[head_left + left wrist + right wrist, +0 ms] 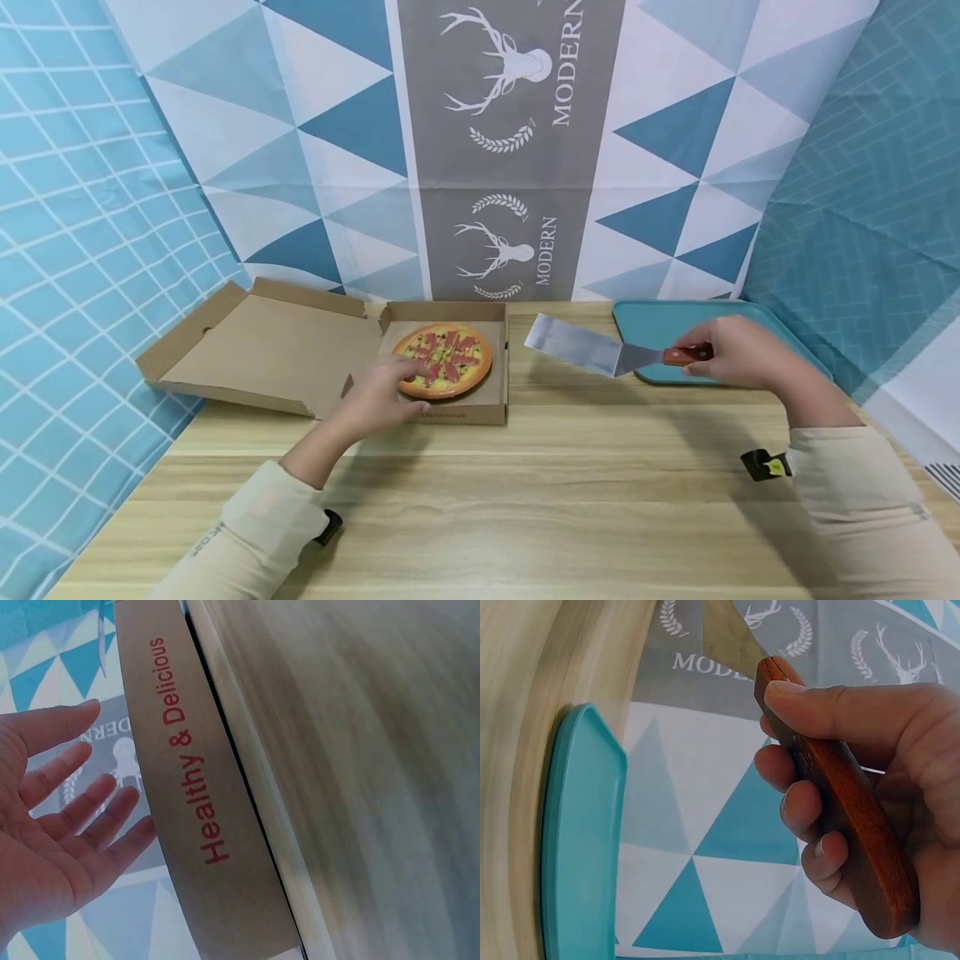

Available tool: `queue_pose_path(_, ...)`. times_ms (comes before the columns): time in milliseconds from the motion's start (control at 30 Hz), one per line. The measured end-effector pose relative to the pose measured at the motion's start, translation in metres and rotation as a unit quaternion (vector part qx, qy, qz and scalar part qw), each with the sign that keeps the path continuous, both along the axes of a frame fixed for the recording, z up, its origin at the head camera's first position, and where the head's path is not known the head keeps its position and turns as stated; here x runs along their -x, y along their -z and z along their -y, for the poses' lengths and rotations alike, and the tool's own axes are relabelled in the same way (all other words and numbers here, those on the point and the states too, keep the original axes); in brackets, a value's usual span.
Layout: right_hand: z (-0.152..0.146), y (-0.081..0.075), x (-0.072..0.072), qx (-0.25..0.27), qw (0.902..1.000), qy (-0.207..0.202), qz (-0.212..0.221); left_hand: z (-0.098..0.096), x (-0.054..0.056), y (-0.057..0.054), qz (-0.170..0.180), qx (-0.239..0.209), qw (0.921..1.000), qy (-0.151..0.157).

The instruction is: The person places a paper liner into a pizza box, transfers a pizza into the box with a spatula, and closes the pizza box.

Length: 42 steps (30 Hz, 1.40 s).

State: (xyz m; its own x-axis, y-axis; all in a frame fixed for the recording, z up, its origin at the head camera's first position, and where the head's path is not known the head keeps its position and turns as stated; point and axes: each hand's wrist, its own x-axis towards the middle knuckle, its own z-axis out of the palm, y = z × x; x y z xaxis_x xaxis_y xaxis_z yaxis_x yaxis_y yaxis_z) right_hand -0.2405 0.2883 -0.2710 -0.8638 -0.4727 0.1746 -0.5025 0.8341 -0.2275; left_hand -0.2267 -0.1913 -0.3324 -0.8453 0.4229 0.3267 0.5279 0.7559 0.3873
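A pizza [471,377] with red strips on a yellow top lies inside an opened cardboard pizza box [491,412], whose lid [277,346] is folded out to the left. Over the box's left front part is my left hand [381,397], fingers spread and loosely bent; the left wrist view shows nothing in that hand [64,817]. My right hand [738,354] grips the wooden handle [855,817] of a metal spatula [577,343]. The flat blade is held above the table, between the box and a teal tray [633,321], pointing left.
The teal tray stands at the back right of the wooden table [480,508], partly behind my right hand. Patterned blue and white cloth [345,167] hangs along the back, with blue sheets at both sides. Red lettering marks the box's front wall [202,787].
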Motion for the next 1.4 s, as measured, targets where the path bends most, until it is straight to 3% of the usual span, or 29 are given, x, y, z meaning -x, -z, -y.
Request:
queue_pose_path(267,-0.015,0.005,-0.001,0.009,0.9997,0.013,0.02,-0.006,0.001,0.002,-0.005,0.019,0.9998,-0.002)
queue_pose_path(700,-0.046,0.011,-0.001,-0.002,0.9964,0.074,0.043,-0.015,-0.003,0.002,-0.025,0.054,0.9981,-0.01)
queue_pose_path(967,-0.059,0.017,0.001,-0.019,0.9908,0.125,0.048,-0.015,-0.004,0.003,-0.035,0.053,0.998,-0.007)
queue_pose_path(1400,-0.083,0.035,0.008,-0.02,0.985,0.157,0.069,-0.012,-0.004,0.006,-0.039,0.046,0.9982,0.001)
